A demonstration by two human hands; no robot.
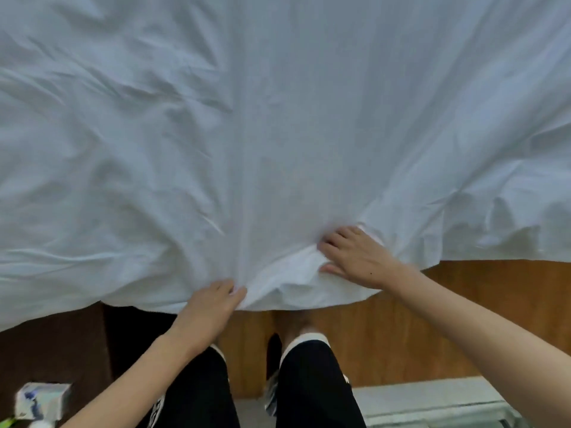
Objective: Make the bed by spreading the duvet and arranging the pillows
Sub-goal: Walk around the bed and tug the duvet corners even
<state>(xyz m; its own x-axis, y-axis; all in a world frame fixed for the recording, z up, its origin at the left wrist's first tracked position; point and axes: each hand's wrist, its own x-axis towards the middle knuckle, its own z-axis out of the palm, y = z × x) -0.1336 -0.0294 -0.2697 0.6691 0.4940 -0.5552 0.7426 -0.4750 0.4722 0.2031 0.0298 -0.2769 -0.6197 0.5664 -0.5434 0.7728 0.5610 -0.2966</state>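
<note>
Two hands at work: both sit on the near hem of the white duvet (247, 118), which fills most of the view.
Duvet: spreads away from both grips to the top and side edges, where it is cut off; creased more heavily beyond the left grip, smoother beyond the right one.
Hidden: the bed under the duvet cannot be seen at all; no pillow can be made out.
Wooden panel (432, 329): below the hem, nearer the person than both grips; the hanging duvet covers its upper part.
Dark panel (55, 350): below and to the left of the left grip, its top covered by the hem.
Legs in black trousers (312, 384): directly below the two grips, cut off by the bottom edge; the feet are blurred.
Pale ledge (432, 400): far below the right grip, in the bottom right corner, partly cut off.
Right hand (355, 257): fingers curled into a bunched fold of duvet, thumb under it; closed on the cloth.
Left hand (210, 307): lower and to the left of the right grip, pinching the hem between thumb and fingers.
Small box (41, 400): far below the left grip, blurred, white with blue marks.
</note>
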